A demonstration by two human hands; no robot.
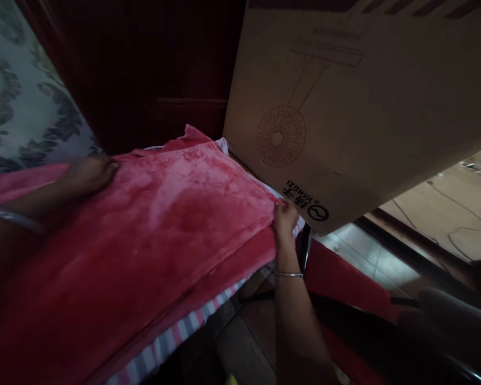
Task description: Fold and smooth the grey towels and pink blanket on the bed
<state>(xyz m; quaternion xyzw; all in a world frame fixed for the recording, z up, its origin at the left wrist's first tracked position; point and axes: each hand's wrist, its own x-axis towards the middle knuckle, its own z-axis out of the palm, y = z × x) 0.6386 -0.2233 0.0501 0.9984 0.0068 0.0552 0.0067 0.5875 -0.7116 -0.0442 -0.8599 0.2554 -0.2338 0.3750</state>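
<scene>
A red fleece blanket [160, 230] lies folded across a raised surface, over a pink and white striped sheet [192, 321]. My left hand [88, 174] rests flat on the blanket's far left edge, blurred by motion, with a bangle on the wrist. My right hand [284, 218] pinches the blanket's right corner, fingers closed on the cloth, close to the cardboard box. A thin bracelet circles the right wrist.
A large cardboard box [364, 101] printed with a fan drawing leans at the right, nearly touching the blanket. Dark wooden furniture [152, 69] stands behind. A patterned grey cloth [20, 101] is at upper left. Tiled floor [364, 256] and dark chair parts [425, 326] lie lower right.
</scene>
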